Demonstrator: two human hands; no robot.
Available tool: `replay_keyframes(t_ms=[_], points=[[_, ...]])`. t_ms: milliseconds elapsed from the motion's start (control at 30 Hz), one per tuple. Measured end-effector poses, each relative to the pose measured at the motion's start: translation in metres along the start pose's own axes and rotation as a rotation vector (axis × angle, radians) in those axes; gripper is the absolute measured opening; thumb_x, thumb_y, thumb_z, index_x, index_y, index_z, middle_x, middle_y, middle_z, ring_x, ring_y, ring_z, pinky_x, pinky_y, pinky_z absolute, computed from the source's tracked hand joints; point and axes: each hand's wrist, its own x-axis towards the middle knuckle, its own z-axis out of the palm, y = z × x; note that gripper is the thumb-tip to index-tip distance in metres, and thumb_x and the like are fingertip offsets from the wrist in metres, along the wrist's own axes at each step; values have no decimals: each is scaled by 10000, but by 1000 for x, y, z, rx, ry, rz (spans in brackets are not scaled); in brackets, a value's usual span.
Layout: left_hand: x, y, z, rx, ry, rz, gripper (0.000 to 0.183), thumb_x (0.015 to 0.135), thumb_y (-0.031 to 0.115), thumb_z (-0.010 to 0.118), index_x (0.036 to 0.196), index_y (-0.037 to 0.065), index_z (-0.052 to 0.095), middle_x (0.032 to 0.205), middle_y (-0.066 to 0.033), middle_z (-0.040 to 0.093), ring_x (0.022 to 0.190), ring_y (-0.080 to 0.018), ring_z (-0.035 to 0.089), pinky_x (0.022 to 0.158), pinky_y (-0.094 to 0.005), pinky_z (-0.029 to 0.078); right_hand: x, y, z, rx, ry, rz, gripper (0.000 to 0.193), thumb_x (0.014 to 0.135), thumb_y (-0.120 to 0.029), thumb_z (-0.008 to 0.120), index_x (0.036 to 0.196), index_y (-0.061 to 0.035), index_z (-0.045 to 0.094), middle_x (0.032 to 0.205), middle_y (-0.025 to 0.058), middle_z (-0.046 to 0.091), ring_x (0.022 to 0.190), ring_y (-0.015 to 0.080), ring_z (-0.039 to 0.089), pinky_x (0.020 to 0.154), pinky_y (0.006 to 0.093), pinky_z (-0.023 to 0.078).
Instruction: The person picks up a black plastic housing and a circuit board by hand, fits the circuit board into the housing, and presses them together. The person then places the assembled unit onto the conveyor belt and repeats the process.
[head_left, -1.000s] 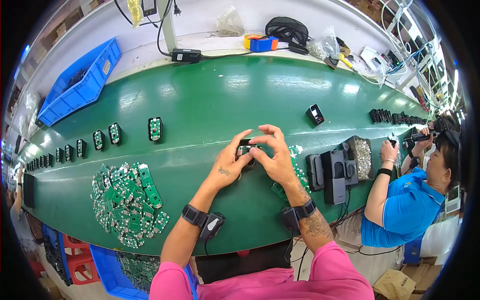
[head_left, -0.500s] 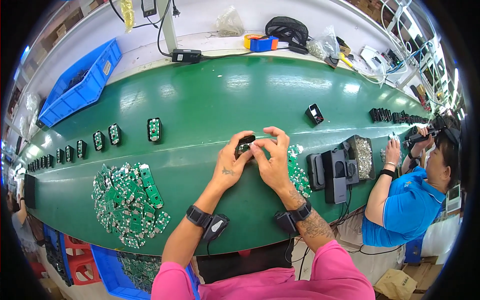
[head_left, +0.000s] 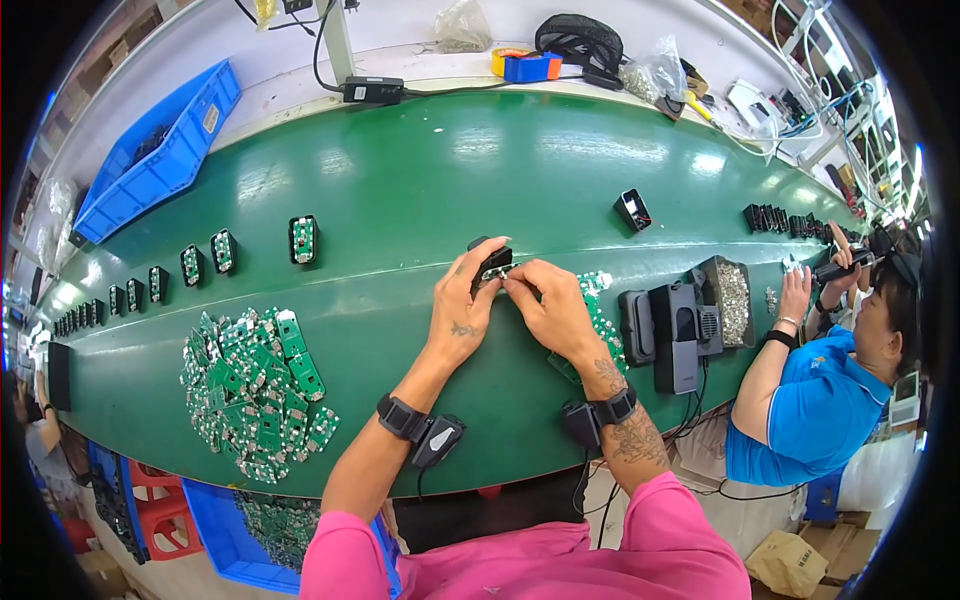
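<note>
Near the middle of the green table, my left hand point(head_left: 460, 312) grips a small open black case point(head_left: 496, 257). The thumb and fingertips of my right hand point(head_left: 553, 310) pinch the edge of a small circuit board point(head_left: 497, 272) at the case's near side. My fingers partly cover both, so I cannot tell how far the board sits inside. Close to my right hand lies a heap of green circuit boards point(head_left: 602, 325). A bigger heap of boards point(head_left: 255, 395) spreads left of my left forearm. Beyond it, a black case with a board in it point(head_left: 303, 240) stands upright.
Several filled cases point(head_left: 192, 265) form a row toward the far left. Another black case point(head_left: 632, 211) stands alone at right. Dark grey devices point(head_left: 675, 340) and a bin of small metal parts point(head_left: 733, 305) flank a co-worker in blue point(head_left: 805, 400). A blue crate point(head_left: 165, 150) sits back left.
My right fingers, raised and spread over the case before, have curled down and drawn slightly right, pinching the board. The case has tilted in my left hand. The whole view has shifted slightly.
</note>
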Motion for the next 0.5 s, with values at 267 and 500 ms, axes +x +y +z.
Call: replay_keyframes(t_ms=[267,500], points=[[-1,-3,2,29,-6,81,468,882,-60,592,1326,85,579,1168,-132,650,1000,-173,656,843,-292,522,-2,2,-2,-38,-37,-15,109,878,-80,636,871,29,648,807,169,632,754,356,626,678,425,491],[-2,-1,-2,171,-103,144,442,878,-79,588,1285,89,610,1080,-135,651,943,-232,669,822,-314,538,-3,1,-8,2,-105,57,123,873,-92,643,862,31,652,797,179,636,730,365,627,658,431,484]])
